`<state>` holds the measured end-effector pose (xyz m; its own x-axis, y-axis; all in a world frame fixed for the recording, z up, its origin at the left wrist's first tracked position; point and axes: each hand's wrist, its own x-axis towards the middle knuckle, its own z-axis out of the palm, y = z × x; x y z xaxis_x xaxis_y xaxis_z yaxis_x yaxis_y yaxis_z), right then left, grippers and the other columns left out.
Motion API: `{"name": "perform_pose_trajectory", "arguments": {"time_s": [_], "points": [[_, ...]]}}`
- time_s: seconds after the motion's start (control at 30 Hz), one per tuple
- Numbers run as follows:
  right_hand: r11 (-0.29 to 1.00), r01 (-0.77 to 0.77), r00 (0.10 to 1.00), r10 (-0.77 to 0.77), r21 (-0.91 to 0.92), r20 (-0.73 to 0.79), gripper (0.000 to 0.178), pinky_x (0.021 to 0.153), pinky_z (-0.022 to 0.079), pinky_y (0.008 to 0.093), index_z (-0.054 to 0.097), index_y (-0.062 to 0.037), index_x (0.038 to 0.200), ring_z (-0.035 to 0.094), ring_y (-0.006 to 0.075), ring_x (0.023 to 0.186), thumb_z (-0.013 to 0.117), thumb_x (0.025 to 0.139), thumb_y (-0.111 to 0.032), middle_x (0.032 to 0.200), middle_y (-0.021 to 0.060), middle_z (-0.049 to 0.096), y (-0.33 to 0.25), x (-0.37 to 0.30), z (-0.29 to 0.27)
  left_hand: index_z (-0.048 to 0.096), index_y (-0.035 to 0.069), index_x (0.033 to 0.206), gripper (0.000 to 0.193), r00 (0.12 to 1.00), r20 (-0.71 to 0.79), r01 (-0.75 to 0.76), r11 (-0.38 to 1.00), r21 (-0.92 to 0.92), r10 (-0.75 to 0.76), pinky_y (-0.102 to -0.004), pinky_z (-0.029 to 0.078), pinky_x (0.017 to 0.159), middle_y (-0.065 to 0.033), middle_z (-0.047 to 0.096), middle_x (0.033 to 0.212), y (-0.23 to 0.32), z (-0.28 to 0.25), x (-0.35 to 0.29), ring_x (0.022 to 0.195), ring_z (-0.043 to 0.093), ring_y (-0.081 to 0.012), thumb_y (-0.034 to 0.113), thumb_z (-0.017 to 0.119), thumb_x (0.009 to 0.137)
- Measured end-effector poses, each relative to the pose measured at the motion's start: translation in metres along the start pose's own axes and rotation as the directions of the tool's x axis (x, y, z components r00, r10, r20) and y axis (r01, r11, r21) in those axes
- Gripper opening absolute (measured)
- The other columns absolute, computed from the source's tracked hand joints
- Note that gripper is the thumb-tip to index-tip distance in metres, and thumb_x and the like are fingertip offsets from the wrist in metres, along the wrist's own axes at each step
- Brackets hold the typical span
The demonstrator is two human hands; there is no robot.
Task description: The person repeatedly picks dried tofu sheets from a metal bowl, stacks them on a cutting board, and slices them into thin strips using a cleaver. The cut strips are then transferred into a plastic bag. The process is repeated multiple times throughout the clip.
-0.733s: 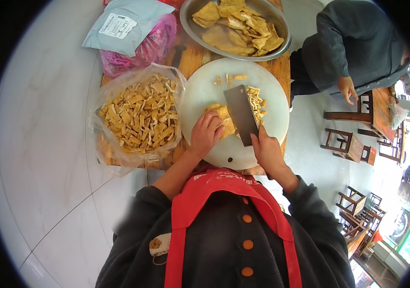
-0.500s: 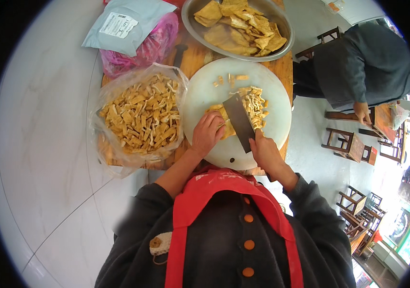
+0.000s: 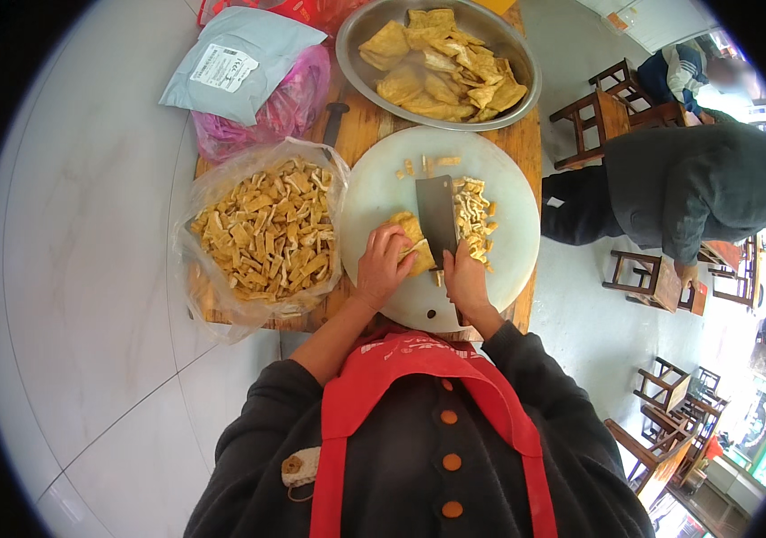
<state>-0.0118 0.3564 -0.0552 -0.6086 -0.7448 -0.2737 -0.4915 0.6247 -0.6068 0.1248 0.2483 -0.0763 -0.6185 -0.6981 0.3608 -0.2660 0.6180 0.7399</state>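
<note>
On a round white cutting board (image 3: 499, 278) lies a golden piece of fried tofu (image 3: 407, 224). My left hand (image 3: 385, 263) presses it down near its close edge, fingers bent over it. My right hand (image 3: 466, 282) is closed on the handle of a cleaver (image 3: 437, 212), whose broad dark blade stands just right of the tofu piece. Against the blade's right side sits a heap of cut tofu strips (image 3: 472, 215). A few small scraps (image 3: 428, 166) lie farther back on the board. The cleaver's handle is mostly hidden by my right hand.
Left of the board, an open clear plastic bag (image 3: 212, 309) holds many tofu strips. A steel basin (image 3: 347, 67) of whole fried tofu stands behind. A grey parcel (image 3: 248, 54) rests on a pink bag (image 3: 298, 103). A person (image 3: 705, 170) stands among wooden stools at right.
The cleaver has turned from a slant to nearly straight up and down in view, and my right hand has shifted left. The person at right has moved, uncovering another seated person behind.
</note>
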Motion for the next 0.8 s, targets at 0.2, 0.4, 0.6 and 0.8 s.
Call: {"name": "perform_pose_trajectory", "arguments": {"time_s": [0.2, 0.4, 0.6, 0.8], "points": [[0.980, 0.159, 0.981, -0.144, -0.117, 0.128, 0.023, 0.057, 0.048, 0.0537, 0.047, 0.0040, 0.099, 0.060, 0.0474, 0.063, 0.056, 0.093, -0.016, 0.064, 0.0278, 0.060, -0.025, -0.034, -0.078, 0.057, 0.006, 0.091, 0.018, 0.999, 0.018, -0.034, 0.999, -0.018, 0.034, -0.0384, 0.048, 0.080, -0.0090, 0.058, 0.101, -0.003, 0.002, 0.001, 0.096, 0.057, -0.0310, 0.008, 0.070, 0.078], [0.973, 0.136, 0.966, -0.088, -0.189, 0.243, 0.023, 0.062, 0.049, 0.0556, 0.046, 0.0040, 0.098, 0.060, 0.0495, 0.066, 0.053, 0.093, -0.017, 0.067, 0.0297, 0.060, -0.025, -0.034, -0.068, 0.057, 0.007, 0.089, 0.018, 0.999, 0.001, -0.040, 0.998, -0.039, 0.040, -0.0378, 0.048, 0.080, -0.0078, 0.058, 0.101, -0.010, 0.009, 0.003, 0.096, 0.057, -0.0295, 0.007, 0.070, 0.077], [0.963, 0.163, 0.980, -0.134, -0.217, 0.144, 0.019, 0.059, 0.049, 0.0560, 0.045, 0.0003, 0.099, 0.063, 0.0463, 0.065, 0.053, 0.094, -0.017, 0.065, 0.0272, 0.061, -0.021, -0.010, -0.003, 0.058, 0.007, 0.092, 0.018, 0.999, 0.025, 0.029, 0.999, -0.037, -0.029, -0.0380, 0.048, 0.082, -0.0079, 0.059, 0.103, -0.013, 0.012, -0.004, 0.099, 0.056, -0.0300, 0.008, 0.069, 0.078], [0.992, 0.107, 0.992, -0.111, -0.072, -0.054, 0.020, 0.053, 0.048, 0.0528, 0.046, -0.0004, 0.096, 0.062, 0.0445, 0.062, 0.054, 0.094, -0.019, 0.065, 0.0253, 0.061, 0.001, 0.009, 0.029, 0.059, 0.007, 0.094, 0.014, 0.999, 0.006, -0.039, 0.999, -0.002, 0.039, -0.0384, 0.049, 0.083, -0.0065, 0.059, 0.106, -0.011, 0.005, -0.001, 0.102, 0.056, -0.0299, 0.007, 0.066, 0.082]]}}
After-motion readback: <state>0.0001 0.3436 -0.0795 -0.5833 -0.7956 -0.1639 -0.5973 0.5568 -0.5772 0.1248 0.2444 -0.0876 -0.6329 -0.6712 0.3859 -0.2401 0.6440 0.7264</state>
